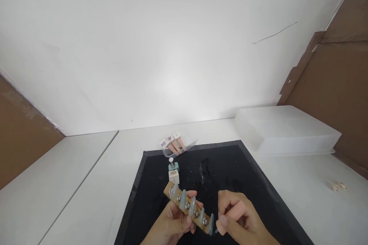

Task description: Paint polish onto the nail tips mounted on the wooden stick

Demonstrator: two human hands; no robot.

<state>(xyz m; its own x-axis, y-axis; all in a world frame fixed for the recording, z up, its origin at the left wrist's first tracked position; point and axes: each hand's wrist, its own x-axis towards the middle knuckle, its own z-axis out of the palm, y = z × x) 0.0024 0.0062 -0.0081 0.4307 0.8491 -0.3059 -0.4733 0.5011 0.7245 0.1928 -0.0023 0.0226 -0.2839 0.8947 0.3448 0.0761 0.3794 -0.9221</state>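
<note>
My left hand [172,225] grips a tan wooden strip [188,208] that carries several pale blue false nails on metal studs; it slants from upper left to lower right above a black mat [253,183]. My right hand [237,218] pinches a thin pink brush handle [222,224] with its tip at the strip's lower right end. A small open polish bottle [173,172] with a teal collar stands on the mat just beyond the strip.
Three pink-handled items with labelled caps [172,143] lie in a clear tray at the mat's far edge. A translucent plastic box [284,130] sits at the right. A small pale object [338,187] lies on the white table. Brown board panels flank both sides.
</note>
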